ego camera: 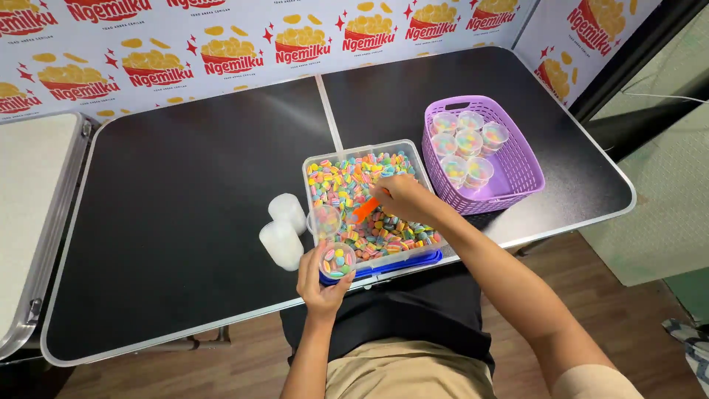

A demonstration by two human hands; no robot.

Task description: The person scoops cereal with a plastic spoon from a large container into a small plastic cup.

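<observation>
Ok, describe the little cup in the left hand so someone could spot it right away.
On the black folding table, find the clear bin of pastel candies near the front edge. At its front-left corner, the left hand holds a small clear cup. Unlike the lidded cups in the purple basket, it is open-topped and partly filled.

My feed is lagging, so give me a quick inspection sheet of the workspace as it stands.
Surface: black folding table, seam down the middle.
Job's things: clear bin of multicoloured candies; small candy-filled cup; orange scoop.
Clutter: two stacks of empty cups; purple basket holding filled lidded cups.
Grippers: left hand holds the cup; right hand holds the scoop over the bin.
Cables: nothing seen.
Surroundings: printed banner wall, wooden floor.
</observation>
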